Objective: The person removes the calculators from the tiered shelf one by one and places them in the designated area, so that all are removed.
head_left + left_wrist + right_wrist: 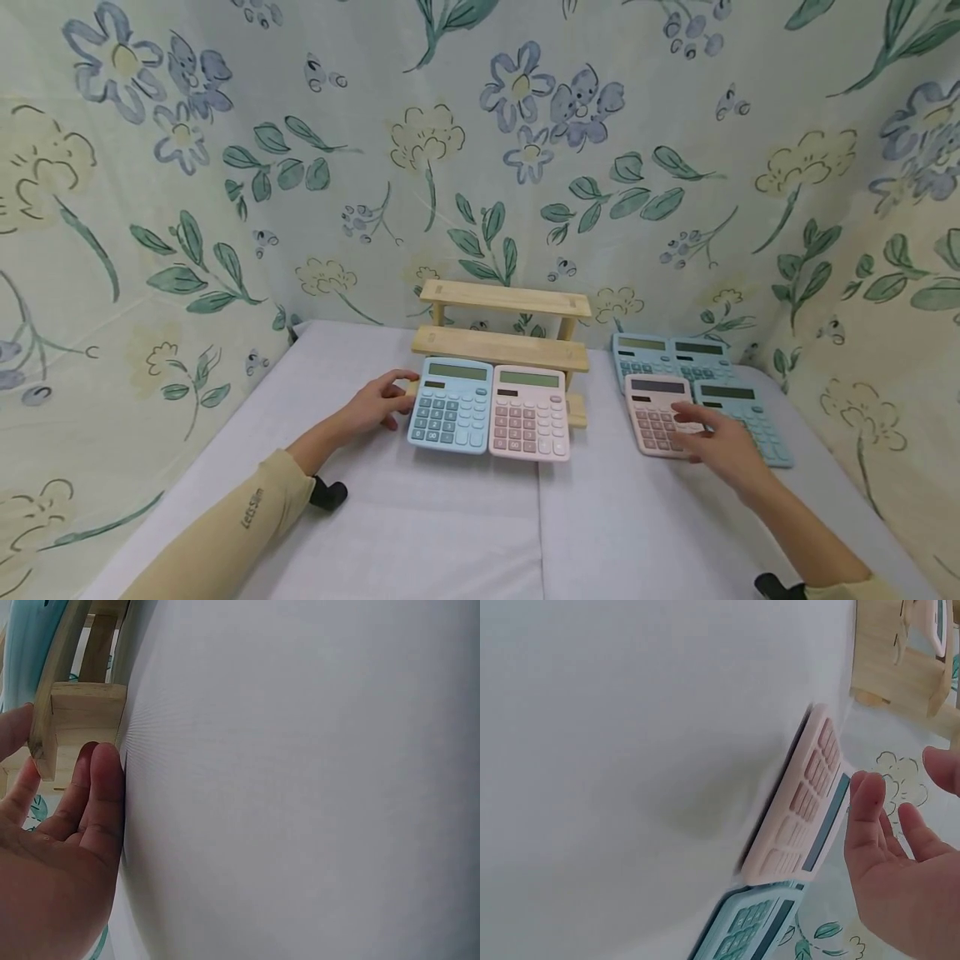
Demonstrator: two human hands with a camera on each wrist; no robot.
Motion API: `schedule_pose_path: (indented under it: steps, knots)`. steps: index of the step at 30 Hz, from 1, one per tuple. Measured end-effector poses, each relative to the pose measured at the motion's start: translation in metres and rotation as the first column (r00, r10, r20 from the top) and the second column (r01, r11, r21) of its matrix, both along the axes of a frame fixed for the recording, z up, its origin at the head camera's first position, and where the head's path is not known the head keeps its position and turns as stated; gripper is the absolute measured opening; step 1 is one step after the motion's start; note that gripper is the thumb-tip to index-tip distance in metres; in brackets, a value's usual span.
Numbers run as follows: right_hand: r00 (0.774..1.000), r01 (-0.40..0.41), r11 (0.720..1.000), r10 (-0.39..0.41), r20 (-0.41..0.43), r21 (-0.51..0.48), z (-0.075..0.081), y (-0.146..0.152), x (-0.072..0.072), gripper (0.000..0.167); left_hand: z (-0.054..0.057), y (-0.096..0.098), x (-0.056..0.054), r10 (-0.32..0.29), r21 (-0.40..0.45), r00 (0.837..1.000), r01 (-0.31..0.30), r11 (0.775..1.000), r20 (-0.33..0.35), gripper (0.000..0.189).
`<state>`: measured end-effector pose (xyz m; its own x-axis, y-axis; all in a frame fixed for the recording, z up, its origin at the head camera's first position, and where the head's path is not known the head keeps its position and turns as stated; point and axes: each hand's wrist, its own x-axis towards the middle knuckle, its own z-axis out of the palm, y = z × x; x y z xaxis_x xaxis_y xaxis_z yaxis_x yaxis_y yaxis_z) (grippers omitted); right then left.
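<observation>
A light wooden tiered rack [501,347] stands at the middle of the table. On its lowest tier a blue calculator [450,406] and a pink calculator [529,414] lean side by side. My left hand [372,402] pinches the left end of that tier between thumb and fingers, as the left wrist view shows at the rack's board [45,742]. To the right, my right hand [720,450] hovers over a second pink calculator [651,417], fingers loosely bent and apart from it. In the right wrist view nothing lies between the fingers of the hand [892,870].
Beside the second pink calculator lies a blue calculator [750,425]. Two more blue calculators [643,343] lie behind them. White cloth [442,525] covers the table, and a floral curtain [360,167] hangs along the back and sides.
</observation>
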<state>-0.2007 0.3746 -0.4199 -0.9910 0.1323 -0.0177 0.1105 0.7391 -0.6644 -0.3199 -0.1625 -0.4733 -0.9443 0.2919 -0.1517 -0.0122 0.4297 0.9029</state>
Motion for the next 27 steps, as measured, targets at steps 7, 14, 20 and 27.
schedule_pose_path:
  steps: [7, 14, 20, 27]
  knots:
    - [0.998, 0.001, 0.984, 0.011, 0.069, -0.179, 0.008, -0.025, 0.005, 0.072, 0.000, 0.000, 0.000, -0.008, 0.001, 1.000, 0.008, 1.000, 0.000, 0.052]
    - [0.991, -0.008, 0.934, 0.055, 0.120, -0.358, 0.011, -0.044, 0.006, 0.074, 0.002, 0.001, 0.001, -0.008, 0.006, 1.000, 0.008, 1.000, 0.001, 0.052]
    - [0.990, -0.032, 0.889, 0.091, 0.108, -0.457, 0.013, -0.060, 0.008, 0.070, 0.001, 0.000, 0.000, -0.009, 0.010, 1.000, 0.009, 1.000, 0.000, 0.053]
    - [0.988, -0.063, 0.859, 0.124, 0.087, -0.508, 0.014, -0.079, 0.010, 0.068, 0.002, -0.001, 0.000, -0.005, 0.015, 1.000, 0.005, 1.000, 0.007, 0.053]
